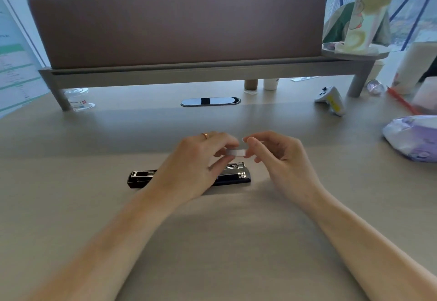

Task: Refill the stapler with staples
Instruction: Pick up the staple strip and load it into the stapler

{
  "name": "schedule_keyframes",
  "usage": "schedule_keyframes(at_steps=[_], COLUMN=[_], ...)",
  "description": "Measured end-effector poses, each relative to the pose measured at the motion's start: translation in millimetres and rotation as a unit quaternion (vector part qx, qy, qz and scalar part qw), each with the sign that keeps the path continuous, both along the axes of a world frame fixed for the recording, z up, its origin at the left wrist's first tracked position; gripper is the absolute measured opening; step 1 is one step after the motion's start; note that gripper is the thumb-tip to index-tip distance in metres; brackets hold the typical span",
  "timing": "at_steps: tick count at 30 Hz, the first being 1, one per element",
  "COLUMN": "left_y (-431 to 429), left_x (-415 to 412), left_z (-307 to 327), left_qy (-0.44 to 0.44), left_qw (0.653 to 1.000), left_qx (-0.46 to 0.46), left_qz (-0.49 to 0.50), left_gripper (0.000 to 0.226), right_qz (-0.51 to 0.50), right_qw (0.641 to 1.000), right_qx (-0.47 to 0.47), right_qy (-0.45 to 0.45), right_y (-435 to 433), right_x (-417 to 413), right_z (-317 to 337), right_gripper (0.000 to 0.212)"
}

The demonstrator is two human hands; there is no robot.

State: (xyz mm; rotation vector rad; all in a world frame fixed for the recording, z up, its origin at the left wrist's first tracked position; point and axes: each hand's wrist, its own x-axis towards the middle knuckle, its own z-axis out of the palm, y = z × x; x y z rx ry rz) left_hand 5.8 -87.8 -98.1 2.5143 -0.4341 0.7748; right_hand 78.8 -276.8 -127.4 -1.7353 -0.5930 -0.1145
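A black stapler (236,175) lies swung open flat on the desk, its metal staple channel showing at the right end and its base at the left. My left hand (194,166) hovers over the stapler's middle and hides it. My right hand (281,158) is just right of it. Both hands pinch a short silvery strip of staples (236,152) between their fingertips, held a little above the stapler's right end. The strip looks blurred.
A brown divider panel (177,24) on a grey shelf stands across the back of the desk. A cable grommet (210,101) lies behind the hands. A white controller (331,100), a purple wipes pack (413,139) and a red pen (402,102) lie at the right; a clear jar (78,99) stands back left.
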Motion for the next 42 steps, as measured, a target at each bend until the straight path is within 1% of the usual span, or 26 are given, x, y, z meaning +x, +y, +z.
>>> schedule_keyframes(at_steps=[4,7,9,10,12,15,17,20,22,25,27,30,36,42], left_y=[0.8,0.0,-0.8,-1.4,-1.3,3.2,5.7,6.4,9.9,17.3,18.1,14.2,11.0,11.7], left_x=[-3.2,-3.8,-3.8,-4.3,-6.3,-6.3,-7.5,-10.1,-9.5,-9.4,-11.0,-11.8,-13.3,-12.3], left_z=[-7.0,-8.5,-8.4,-7.0,-2.6,4.3,3.4,-3.4,-7.9,-11.0,-11.3,-10.8,-11.7,-12.8], left_qy=[-0.042,-0.057,-0.052,-0.041,-0.003,0.094,0.124,0.126,0.118,0.118,0.118,0.115,0.118,0.113], left_qw=[0.998,0.998,0.998,0.999,0.998,0.975,0.963,0.960,0.963,0.973,0.976,0.978,0.981,0.982], left_qx=[0.039,0.038,0.026,0.007,-0.067,-0.202,-0.239,-0.251,-0.241,-0.191,-0.178,-0.164,-0.146,-0.143], left_qz=[-0.012,-0.010,0.000,0.004,0.017,0.013,0.002,0.006,0.025,0.049,0.048,0.052,0.049,0.049], left_gripper=[0.021,0.018,0.018,0.020,0.022,0.008,0.004,0.007,0.006,0.008,0.010,0.013,0.018,0.018], right_qz=[0.042,0.049,0.044,0.042,0.038,0.034,0.029,0.035,0.036,0.025,0.025,0.032,0.043,0.041], right_qw=[0.999,0.998,0.998,0.998,0.998,0.999,0.999,0.999,0.998,0.992,0.985,0.980,0.980,0.981], right_qx=[0.004,0.029,0.030,0.029,0.037,0.039,0.023,-0.001,-0.018,-0.100,-0.143,-0.174,-0.175,-0.172], right_qy=[0.015,0.026,0.033,0.036,0.032,-0.003,-0.021,-0.038,-0.041,-0.072,-0.089,-0.090,-0.081,-0.076], right_y=[3.1,2.7,3.7,3.7,2.7,1.6,2.7,2.4,-0.6,-6.9,-8.8,-8.1,-8.0,-7.7], right_x=[-4.2,-1.9,-1.6,-2.3,-3.6,-5.7,-6.6,-6.0,-2.9,0.5,0.2,0.3,2.4,2.1], right_z=[-1.4,-2.5,-2.7,-2.7,-2.7,-2.9,-3.0,-4.2,-6.7,-11.2,-13.7,-14.4,-16.7,-17.9], right_gripper=[0.016,0.013,0.011,0.011,0.009,0.005,0.006,0.008,0.014,0.021,0.021,0.017,0.015,0.011])
